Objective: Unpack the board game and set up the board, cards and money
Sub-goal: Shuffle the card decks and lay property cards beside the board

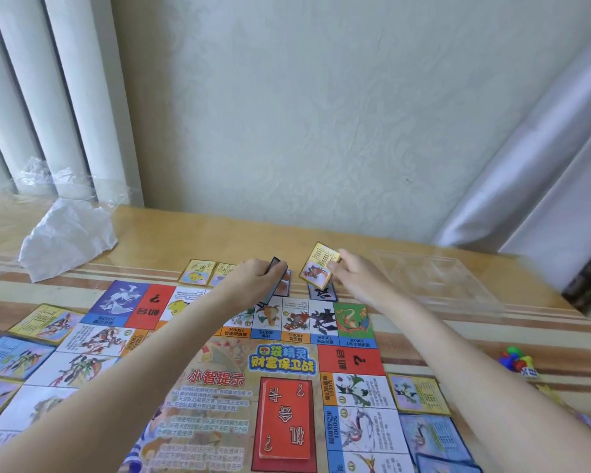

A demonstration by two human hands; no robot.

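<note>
Yellow-framed and held tilted, the card (319, 266) is pinched at its right edge between the thumb and fingers of the right hand (350, 273), above the far edge of the board (219, 387). The left hand (256, 278) has its fingers curled around a small stack of cards (276, 276), which stands on edge just left of the pinched card.

I judge that the step in hand is dealing the property cards around the board, one beside each matching square. Board and red card pack (285, 418) in the middle look already placed. Two yellow cards (198, 272) lie flat just left of the left fingers, and one blue card (321, 292) lies just below the right fingertips. More cards (418, 394) lie along the right side of the board, and others (45, 322) along the left side.

The next move, as I think, calls for finding the square with the same picture and lowering the card flat beside it, without overlapping the blue card under the fingers. Then the right fingers must take the next card from the stack.

The pinched card is thin and stiff, with a small picture at its lower part and lines of text at the upper part; the text is too small to read. I see no money in the view.
</note>
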